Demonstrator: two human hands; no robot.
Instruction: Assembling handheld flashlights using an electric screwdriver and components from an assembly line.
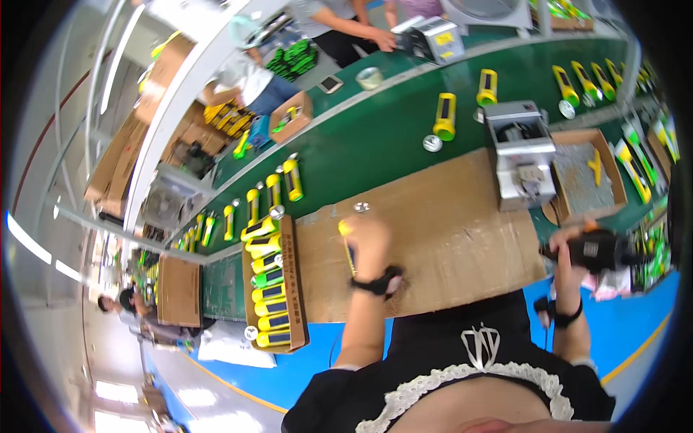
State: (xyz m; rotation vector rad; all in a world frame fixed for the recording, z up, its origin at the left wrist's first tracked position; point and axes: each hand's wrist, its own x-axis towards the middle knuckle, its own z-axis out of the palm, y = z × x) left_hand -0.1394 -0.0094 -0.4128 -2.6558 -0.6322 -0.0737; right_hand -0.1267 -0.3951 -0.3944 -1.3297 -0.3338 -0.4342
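Observation:
My left hand (369, 242) is over the cardboard sheet, smeared by motion. Its fingers are closed round a yellow flashlight (346, 229) with a dark panel, mostly hidden by the hand. Just beyond it lies a small round silver lamp head (361, 208). At the right edge of the bench my right hand (569, 258) grips a black power screwdriver (600, 250), held sideways. Left of my left hand stands an open carton (294, 289) packed with several yellow flashlights and a green one (268, 278).
A grey metal machine (523, 159) stands by a cardboard tray (612, 184) of small screws. Yellow flashlights (445, 115) with silver heads line the green conveyor belt (339, 155). Across it, a person's hand (384, 40) touches a boxy machine (433, 40).

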